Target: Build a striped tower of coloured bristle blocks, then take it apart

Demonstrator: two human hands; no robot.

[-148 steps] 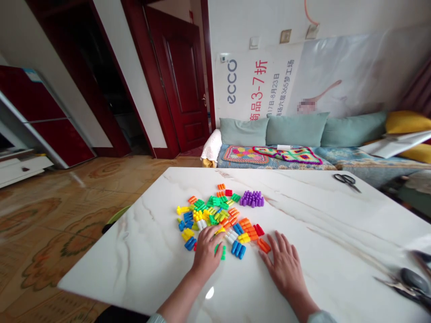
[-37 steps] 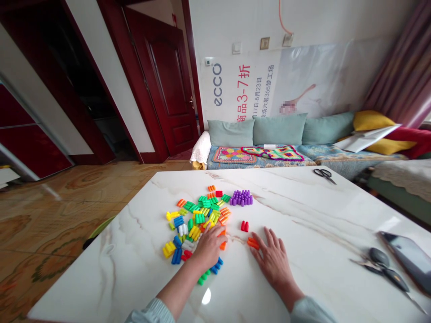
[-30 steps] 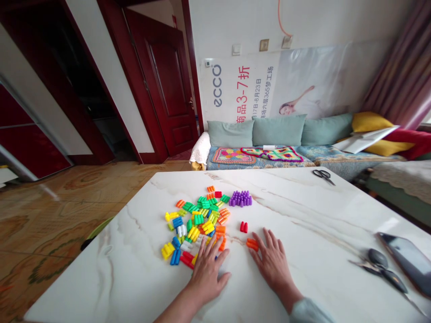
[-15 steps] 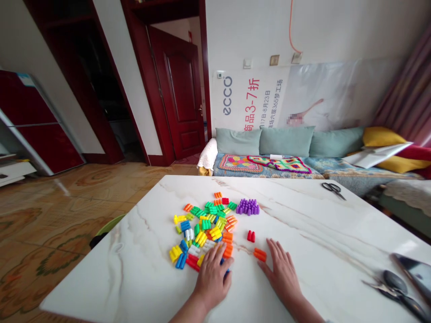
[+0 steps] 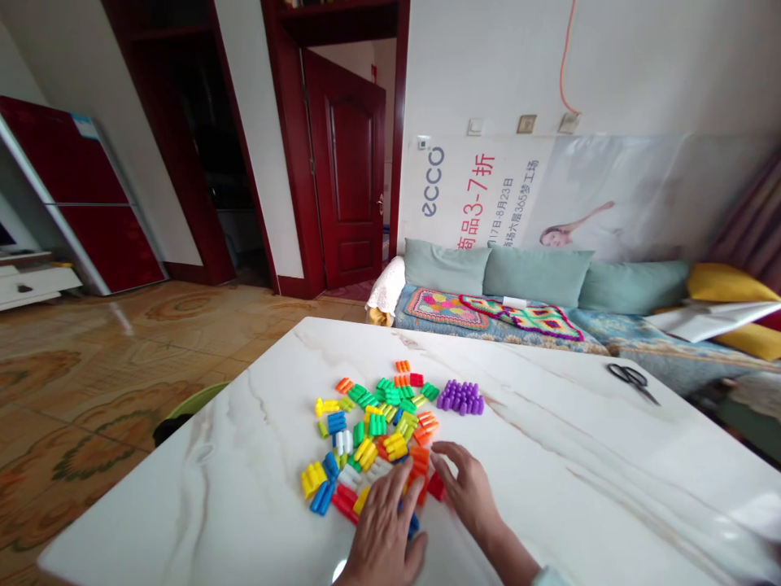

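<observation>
Small ridged plastic blocks in several colours lie in a loose pile on the white marble-patterned table (image 5: pixel 256 456). My left hand (image 5: pixel 386 521) is over the pile's near edge, fingers apart, with a blue block (image 5: pixel 413 525) partly hidden beside it. My right hand (image 5: pixel 467 492) lies at the pile's right edge, fingers stretched out, beside a red block (image 5: pixel 436 486). Between the hands are orange blocks (image 5: pixel 419 462). Yellow blocks (image 5: pixel 313 480) and green blocks (image 5: pixel 388 391) spread to the left and back. Purple pieces (image 5: pixel 461 397) stand upright in a tight group behind.
Black scissors (image 5: pixel 633 381) lie near the table's far right edge. Behind the table stands a sofa with green cushions (image 5: pixel 537 273) and crocheted mats (image 5: pixel 448 308). A green-rimmed container (image 5: pixel 198 396) is on the floor by the table's left side.
My right hand has moved left to the pile, and the loose red and orange blocks near it now sit against the pile. My left hand stays over the near edge. The view has shifted.
</observation>
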